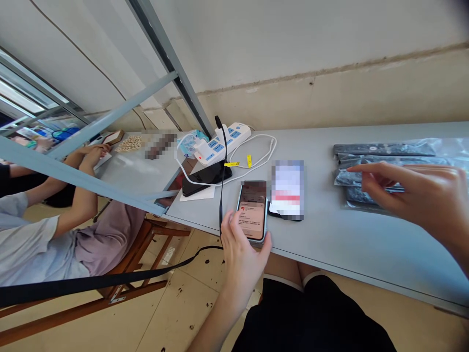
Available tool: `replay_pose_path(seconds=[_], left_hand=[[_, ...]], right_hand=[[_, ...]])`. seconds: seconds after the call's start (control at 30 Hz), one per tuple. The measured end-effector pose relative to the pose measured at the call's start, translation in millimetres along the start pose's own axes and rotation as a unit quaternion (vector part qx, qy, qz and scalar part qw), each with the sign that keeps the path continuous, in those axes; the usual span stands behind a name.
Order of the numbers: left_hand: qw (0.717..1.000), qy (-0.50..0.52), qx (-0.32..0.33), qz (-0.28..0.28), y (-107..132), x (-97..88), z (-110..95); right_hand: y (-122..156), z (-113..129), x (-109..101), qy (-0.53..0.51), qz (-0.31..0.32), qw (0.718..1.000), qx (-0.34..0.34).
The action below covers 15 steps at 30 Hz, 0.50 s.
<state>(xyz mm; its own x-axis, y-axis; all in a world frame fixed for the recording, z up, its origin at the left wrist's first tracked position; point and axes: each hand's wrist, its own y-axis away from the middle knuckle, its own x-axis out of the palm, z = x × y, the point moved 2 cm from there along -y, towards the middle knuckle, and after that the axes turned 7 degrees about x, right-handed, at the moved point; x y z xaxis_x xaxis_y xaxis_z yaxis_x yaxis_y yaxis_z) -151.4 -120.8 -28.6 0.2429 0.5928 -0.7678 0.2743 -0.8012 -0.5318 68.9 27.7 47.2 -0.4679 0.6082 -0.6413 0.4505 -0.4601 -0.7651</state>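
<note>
My left hand (pixel 242 247) grips the lower part of a smartphone (pixel 252 215), its thumb at the right edge and its fingers at the left. The phone lies at the table's front edge, and its screen is lit with a pop-up panel. Right beside it is a second phone (pixel 287 190), whose bright screen is blurred out. My right hand (pixel 406 190) hovers at the right with the index finger stretched out to the left and the other fingers loosely curled, holding nothing. Behind and below that hand are several dark packets (pixel 384 149) in clear plastic.
A white power strip (pixel 223 144) with plugs and a white cable (pixel 273 146) stands near the wall. A dark phone (pixel 207 178) lies before it. A black strap (pixel 146 275) crosses at the lower left. Beyond the metal frame (pixel 73 171), another person's hands (pixel 93 154) rest on a table.
</note>
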Motion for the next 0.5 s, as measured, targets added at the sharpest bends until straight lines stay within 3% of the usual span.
replay_pose_path(seconds=[0.3, 0.5], left_hand=[[0.995, -0.019, -0.036, 0.089, -33.5, -1.1, 18.9], [0.994, -0.059, -0.053, 0.078, -64.7, 16.7, 12.3]], right_hand=[[0.0, 0.4, -1.5, 0.000, -0.040, 0.999, -0.034], [-1.4, 0.6, -3.6, -0.003, -0.051, 0.998, -0.041]])
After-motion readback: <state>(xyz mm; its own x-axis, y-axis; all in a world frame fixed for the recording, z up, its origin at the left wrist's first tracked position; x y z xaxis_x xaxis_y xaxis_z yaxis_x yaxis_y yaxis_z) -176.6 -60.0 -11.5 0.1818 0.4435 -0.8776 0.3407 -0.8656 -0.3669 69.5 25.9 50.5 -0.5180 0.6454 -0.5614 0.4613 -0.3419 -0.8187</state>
